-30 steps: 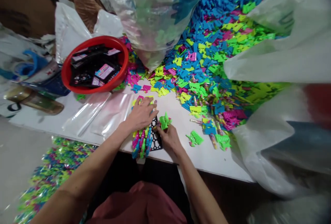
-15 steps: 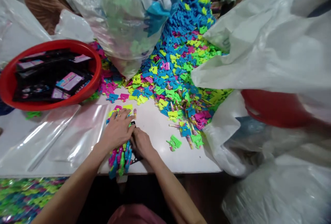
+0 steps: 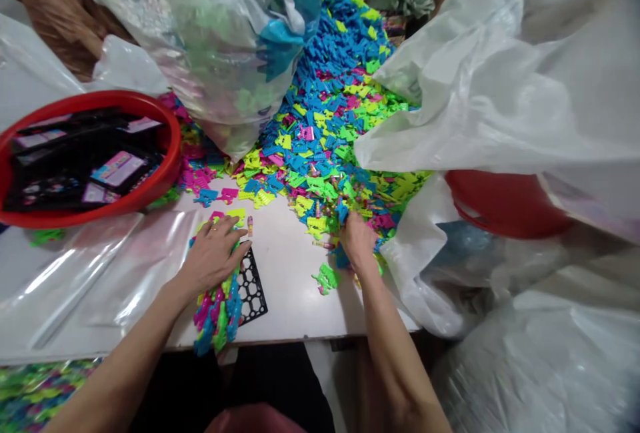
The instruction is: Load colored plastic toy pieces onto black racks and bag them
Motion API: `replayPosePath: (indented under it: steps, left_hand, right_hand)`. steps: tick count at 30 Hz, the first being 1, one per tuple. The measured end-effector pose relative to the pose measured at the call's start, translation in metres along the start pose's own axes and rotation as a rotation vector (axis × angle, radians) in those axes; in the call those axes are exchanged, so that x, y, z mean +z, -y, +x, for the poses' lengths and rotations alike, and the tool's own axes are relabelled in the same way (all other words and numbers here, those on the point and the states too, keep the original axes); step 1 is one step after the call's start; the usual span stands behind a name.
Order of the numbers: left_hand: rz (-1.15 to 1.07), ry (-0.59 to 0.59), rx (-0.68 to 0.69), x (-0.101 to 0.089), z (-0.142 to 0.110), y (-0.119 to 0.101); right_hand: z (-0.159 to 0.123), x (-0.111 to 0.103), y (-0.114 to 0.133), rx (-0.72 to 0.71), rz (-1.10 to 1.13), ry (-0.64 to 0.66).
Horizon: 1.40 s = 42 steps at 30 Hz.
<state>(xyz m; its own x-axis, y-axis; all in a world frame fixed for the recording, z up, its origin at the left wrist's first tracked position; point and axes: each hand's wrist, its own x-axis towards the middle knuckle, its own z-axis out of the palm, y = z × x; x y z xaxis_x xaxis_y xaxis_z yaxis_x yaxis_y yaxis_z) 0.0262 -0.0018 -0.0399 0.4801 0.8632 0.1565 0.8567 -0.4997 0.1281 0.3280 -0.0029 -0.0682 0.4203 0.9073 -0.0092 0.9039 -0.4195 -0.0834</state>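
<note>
My left hand (image 3: 213, 254) lies flat with fingers spread on a row of coloured plastic toy pieces (image 3: 216, 313) set in a black perforated tray (image 3: 253, 291) at the white table's front edge. My right hand (image 3: 357, 238) reaches into the near edge of a big pile of blue, green, yellow and pink plastic pieces (image 3: 330, 119). Its fingers are curled down among the pieces, and what they hold is hidden. A loose green piece (image 3: 326, 278) lies between the tray and my right wrist.
A red basin (image 3: 165, 173) with dark printed packets stands at the left. Clear plastic sleeves (image 3: 100, 266) lie on the table beside it. Large plastic bags (image 3: 480, 99) crowd the right and back. Another red basin (image 3: 505, 203) sits under the right bag.
My right hand left the tray and moved right and forward into the edge of the pile. My left hand stayed pressed on the pieces in the tray. The camera view shifted right.
</note>
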Motion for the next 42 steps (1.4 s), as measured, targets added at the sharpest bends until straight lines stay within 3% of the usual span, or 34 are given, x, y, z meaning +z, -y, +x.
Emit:
replayPosePath:
  steps: [4, 7, 11, 15, 19, 23, 28, 32, 34, 36, 37, 39, 42]
  left_hand:
    - [-0.01, -0.057, 0.0, -0.016, -0.008, -0.011]
    - [-0.001, 0.024, 0.033, -0.016, -0.014, -0.017]
    - [0.001, 0.076, 0.032, -0.008, -0.018, -0.016]
    - [-0.006, 0.087, 0.023, -0.006, -0.018, -0.014]
    - [-0.009, 0.099, -0.003, -0.006, -0.018, -0.014]
    - [-0.029, 0.076, 0.018, -0.006, -0.019, -0.014]
    - [-0.05, 0.028, 0.043, -0.004, -0.02, -0.012]
    - [-0.016, 0.005, 0.03, 0.001, -0.018, -0.009]
    - [-0.005, -0.006, 0.005, 0.003, -0.017, -0.008]
    - [-0.011, -0.011, 0.014, 0.005, -0.017, -0.006]
    - [-0.017, -0.012, 0.025, 0.006, -0.017, -0.005]
    - [-0.026, -0.015, 0.042, 0.008, -0.016, -0.003]
    - [-0.046, -0.017, 0.019, 0.008, -0.015, -0.004]
  right_hand:
    - [-0.034, 0.011, 0.03, -0.275, 0.229, -0.047]
    - [-0.059, 0.029, 0.052, -0.411, 0.527, 0.077]
    - [-0.079, 0.033, 0.07, -0.293, 0.939, 0.268]
    - [-0.098, 0.03, 0.084, -0.257, 1.244, 0.271]
    - [-0.122, 0.056, 0.101, -0.27, 1.193, 0.371]
    - [-0.131, 0.075, 0.109, -0.334, 1.137, 0.315]
    - [-0.136, 0.064, 0.124, -0.566, 0.637, 0.279]
    - [-0.135, 0.054, 0.138, -0.618, 0.435, 0.293]
    - [-0.129, 0.049, 0.124, -0.679, 0.489, 0.284]
    - [-0.121, 0.045, 0.087, -0.649, 0.569, 0.219]
    - [-0.115, 0.042, 0.063, -0.573, 0.584, 0.166]
    - [-0.105, 0.035, 0.012, -0.267, 0.415, 0.041]
    - [-0.093, 0.024, -0.042, -0.022, 0.132, 0.012]
